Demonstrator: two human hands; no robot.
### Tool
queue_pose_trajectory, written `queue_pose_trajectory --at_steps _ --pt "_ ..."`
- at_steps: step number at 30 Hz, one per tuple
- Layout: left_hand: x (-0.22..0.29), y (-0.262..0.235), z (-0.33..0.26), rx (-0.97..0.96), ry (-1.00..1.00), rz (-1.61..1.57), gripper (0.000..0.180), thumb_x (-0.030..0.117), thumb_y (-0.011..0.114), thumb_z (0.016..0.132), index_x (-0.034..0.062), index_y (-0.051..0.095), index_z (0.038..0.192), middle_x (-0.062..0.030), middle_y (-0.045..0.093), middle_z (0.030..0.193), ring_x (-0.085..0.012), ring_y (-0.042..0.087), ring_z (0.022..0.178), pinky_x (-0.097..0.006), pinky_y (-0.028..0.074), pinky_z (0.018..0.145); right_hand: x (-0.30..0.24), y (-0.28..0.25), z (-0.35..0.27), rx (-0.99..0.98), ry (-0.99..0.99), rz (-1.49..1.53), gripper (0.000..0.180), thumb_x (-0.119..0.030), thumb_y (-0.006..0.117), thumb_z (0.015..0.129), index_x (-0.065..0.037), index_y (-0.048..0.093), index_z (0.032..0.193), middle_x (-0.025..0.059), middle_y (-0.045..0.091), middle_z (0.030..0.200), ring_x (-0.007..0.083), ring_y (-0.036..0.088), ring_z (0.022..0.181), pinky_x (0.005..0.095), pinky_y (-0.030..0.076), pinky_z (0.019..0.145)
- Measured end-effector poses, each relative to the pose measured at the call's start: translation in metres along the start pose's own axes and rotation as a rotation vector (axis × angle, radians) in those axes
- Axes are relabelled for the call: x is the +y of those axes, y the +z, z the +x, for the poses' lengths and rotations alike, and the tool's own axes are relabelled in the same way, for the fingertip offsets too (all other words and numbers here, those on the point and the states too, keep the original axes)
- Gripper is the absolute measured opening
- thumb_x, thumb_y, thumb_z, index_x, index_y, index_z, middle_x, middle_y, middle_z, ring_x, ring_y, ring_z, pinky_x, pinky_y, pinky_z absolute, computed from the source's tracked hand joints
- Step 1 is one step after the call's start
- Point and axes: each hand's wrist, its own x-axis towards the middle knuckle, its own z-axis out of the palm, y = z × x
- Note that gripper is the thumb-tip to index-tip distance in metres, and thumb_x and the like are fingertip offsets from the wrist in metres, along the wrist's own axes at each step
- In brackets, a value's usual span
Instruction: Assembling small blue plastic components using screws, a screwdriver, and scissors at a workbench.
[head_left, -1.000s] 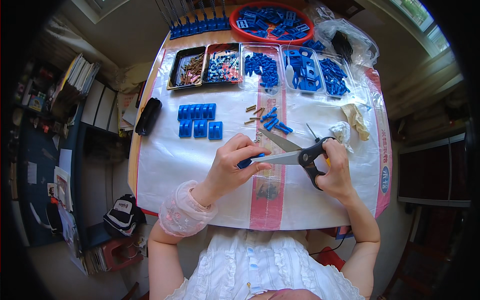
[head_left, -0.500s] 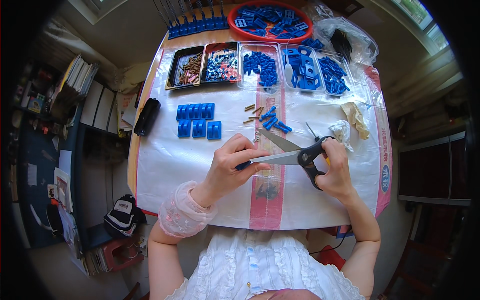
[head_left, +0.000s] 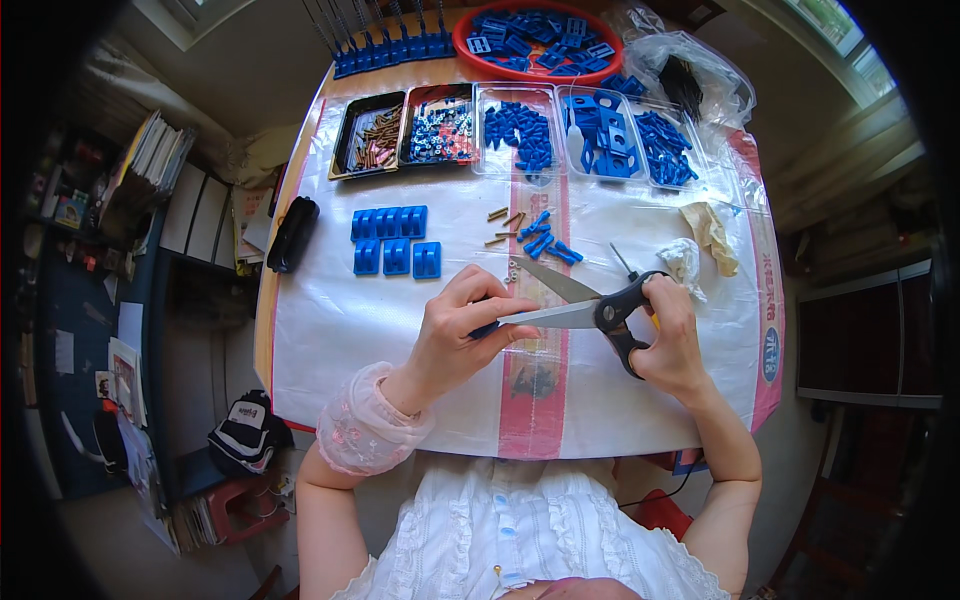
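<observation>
The scissors (head_left: pixel 590 305) have black plastic handles and two long metal blades, spread apart in a narrow V that points to the left; they are above the middle of the table, over a white plastic sheet (head_left: pixel 330 330) with a glossy surface. The right hand (head_left: pixel 668 335) is closed around the handles, with the fingers through the loops. The left hand (head_left: pixel 462 330) is closed on a small blue part (head_left: pixel 486 328), of which only a dark blue end is visible under the fingers, so its shape is hard to make out; the tip of the lower blade touches this hand. Both forearms come from the lower edge, and the left wrist has a pink ruffled cuff (head_left: pixel 365 435). Beyond the blades lie blue clips (head_left: pixel 545 240) and brass pins (head_left: pixel 500 225), and further left flat blue blocks (head_left: pixel 395 240) in two rows. At the far edge stand clear trays (head_left: pixel 520 135) with blue pieces.
</observation>
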Motion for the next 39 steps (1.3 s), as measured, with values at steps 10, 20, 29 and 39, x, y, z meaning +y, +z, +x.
queue_pose_trajectory --at_steps 10,20,29,39 --pt "0.006 0.000 0.004 -0.045 -0.076 -0.021 0.039 0.025 0.081 0.086 0.0031 0.074 0.118 -0.0097 0.060 0.099 -0.0240 0.060 0.090 -0.034 0.050 0.075 -0.002 0.002 -0.001 0.013 0.020 -0.022 0.038 -0.004 0.076 0.062 -0.003 0.052 0.091 0.0139 0.052 0.087 0.0340 0.051 0.082 0.0411 0.038 0.075" --pt "0.001 0.002 0.001 -0.060 -0.049 -0.004 0.038 0.016 0.079 0.087 0.0046 0.074 0.123 -0.0101 0.059 0.102 -0.0246 0.060 0.094 -0.034 0.051 0.080 -0.002 0.004 -0.003 0.045 0.007 -0.089 0.045 -0.002 0.074 0.058 -0.001 0.052 0.097 0.0187 0.054 0.094 0.0405 0.054 0.090 0.0455 0.042 0.081" --pt "0.004 0.002 0.003 -0.066 -0.129 -0.062 0.034 0.009 0.078 0.088 0.0036 0.074 0.121 -0.0082 0.059 0.103 -0.0202 0.060 0.092 -0.030 0.051 0.077 -0.001 0.004 -0.003 0.044 0.038 -0.081 0.044 -0.002 0.074 0.059 -0.001 0.052 0.096 0.0173 0.054 0.093 0.0397 0.054 0.090 0.0450 0.042 0.080" --pt "-0.006 -0.001 0.004 -0.089 -0.518 -0.807 0.034 0.025 0.048 0.111 -0.0024 0.068 0.111 -0.0032 0.056 0.105 -0.0110 0.052 0.103 -0.025 0.040 0.095 -0.001 -0.007 0.002 0.073 0.277 0.086 0.040 -0.005 0.085 0.071 -0.003 0.057 0.100 0.0108 0.059 0.093 0.0286 0.056 0.087 0.0362 0.044 0.076"
